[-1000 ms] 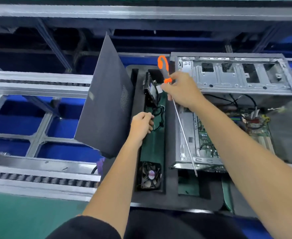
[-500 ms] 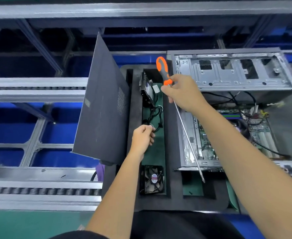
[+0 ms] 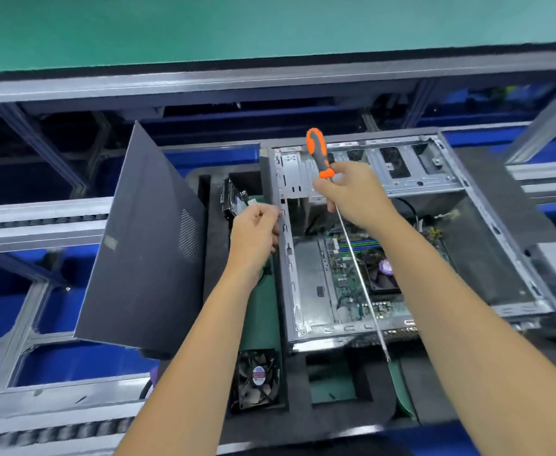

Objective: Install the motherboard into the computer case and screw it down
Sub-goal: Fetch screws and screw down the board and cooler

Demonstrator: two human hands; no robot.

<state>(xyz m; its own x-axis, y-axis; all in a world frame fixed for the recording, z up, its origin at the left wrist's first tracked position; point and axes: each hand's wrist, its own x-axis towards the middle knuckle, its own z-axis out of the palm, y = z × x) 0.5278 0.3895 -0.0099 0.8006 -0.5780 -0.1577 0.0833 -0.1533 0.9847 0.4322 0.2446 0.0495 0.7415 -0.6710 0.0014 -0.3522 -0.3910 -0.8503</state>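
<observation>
With my right hand (image 3: 352, 195) gripping the screwdriver (image 3: 322, 159) and my left hand (image 3: 253, 235) pinching something tiny, its long shaft risked scraping the motherboard (image 3: 349, 278).

The right forearm (image 3: 460, 291) covers the motherboard's (image 3: 352, 278) right part. Whatever the left hand's (image 3: 253, 232) curled fingers pinch, beside the computer case (image 3: 289, 258) wall, is too small to tell. The leaning side panel (image 3: 145, 245) hides the foam tray's (image 3: 335, 409) left edge. The fan's (image 3: 258, 378) label is blurred.
</observation>
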